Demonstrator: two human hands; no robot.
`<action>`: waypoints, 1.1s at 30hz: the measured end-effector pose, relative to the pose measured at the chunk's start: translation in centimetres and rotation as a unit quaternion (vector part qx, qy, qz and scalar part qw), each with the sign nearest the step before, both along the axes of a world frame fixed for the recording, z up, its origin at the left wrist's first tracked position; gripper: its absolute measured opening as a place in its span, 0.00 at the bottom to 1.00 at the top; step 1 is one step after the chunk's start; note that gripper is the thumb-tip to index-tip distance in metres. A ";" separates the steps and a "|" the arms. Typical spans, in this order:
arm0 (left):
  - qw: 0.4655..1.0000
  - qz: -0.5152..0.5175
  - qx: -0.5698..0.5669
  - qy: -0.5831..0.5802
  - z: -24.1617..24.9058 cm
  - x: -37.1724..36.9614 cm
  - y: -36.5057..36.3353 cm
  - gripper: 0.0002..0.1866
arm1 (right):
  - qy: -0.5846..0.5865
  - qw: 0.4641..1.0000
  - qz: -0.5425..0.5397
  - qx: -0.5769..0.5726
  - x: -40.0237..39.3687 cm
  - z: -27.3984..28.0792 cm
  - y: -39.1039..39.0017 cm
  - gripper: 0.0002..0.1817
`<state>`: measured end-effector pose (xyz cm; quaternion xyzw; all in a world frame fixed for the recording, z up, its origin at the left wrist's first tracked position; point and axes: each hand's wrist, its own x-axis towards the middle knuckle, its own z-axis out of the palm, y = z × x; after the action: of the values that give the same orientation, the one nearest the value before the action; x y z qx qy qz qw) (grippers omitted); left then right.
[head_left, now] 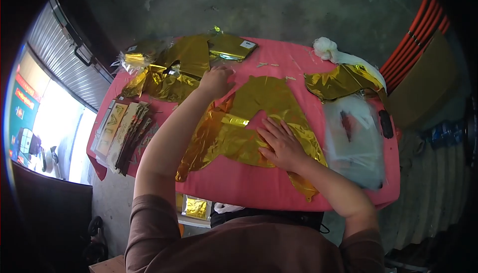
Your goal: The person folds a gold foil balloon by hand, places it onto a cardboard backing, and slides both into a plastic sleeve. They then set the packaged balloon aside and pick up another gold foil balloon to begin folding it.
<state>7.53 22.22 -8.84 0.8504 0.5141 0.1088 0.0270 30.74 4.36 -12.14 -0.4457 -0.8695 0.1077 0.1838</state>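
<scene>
A flat gold foil balloon, letter-shaped with an opening near its middle, lies spread on the pink-covered table. My right hand rests palm down on it, fingers stretched out beside the opening. Beyond its upper left edge, my left hand is bent with its fingers curled; what they hold, if anything, is hidden. Close to that hand lie more folded gold foil sheets. Crumpled orange-gold foil lies under my left forearm's side of the balloon.
Clear plastic bags lie at the right, below another gold foil piece and white bundled plastic. A stack of cards stands at the left. A labelled gold packet sits at the back. A cardboard sheet leans beyond the table.
</scene>
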 end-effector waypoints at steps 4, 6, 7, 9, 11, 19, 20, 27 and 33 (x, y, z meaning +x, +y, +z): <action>0.999 0.024 0.018 0.027 -0.8 2.0 3.1 0.22 | -0.003 1.000 -0.007 -0.002 0.0 0.1 -0.2 0.29; 0.999 0.034 0.009 0.035 -1.9 3.1 4.8 0.25 | -0.005 1.000 -0.008 -0.005 -0.1 0.4 -0.1 0.29; 0.996 0.053 0.059 0.029 -2.6 3.8 5.4 0.28 | -0.006 1.000 -0.010 -0.007 0.0 0.4 -0.2 0.29; 0.994 0.081 0.072 0.023 -2.9 4.7 6.7 0.34 | -0.007 1.000 -0.012 -0.009 -0.1 0.4 -0.2 0.29; 0.991 0.094 0.097 0.017 -3.9 5.5 8.3 0.32 | 0.004 1.000 -0.010 -0.016 -0.1 0.4 -0.2 0.29; 0.978 0.088 0.118 0.146 -3.4 6.5 10.0 0.12 | 0.013 1.000 -0.007 -0.023 -0.1 0.5 -0.2 0.30; 0.983 0.082 0.133 0.099 -3.3 6.1 10.2 0.11 | 0.013 1.000 -0.008 -0.019 0.0 0.5 -0.2 0.30; 0.913 0.104 0.213 -0.331 4.7 4.7 10.4 0.10 | 0.013 1.000 -0.006 -0.015 0.1 0.3 -0.1 0.30; 0.789 0.052 0.051 -0.610 12.9 -0.8 8.2 0.11 | 0.034 0.999 -0.006 0.021 -0.1 -0.2 -0.2 0.30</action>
<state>6.70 30.43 4.08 0.5795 0.4275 0.6323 0.2857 30.68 4.15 -12.30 -0.4431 -0.8622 0.1034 0.2228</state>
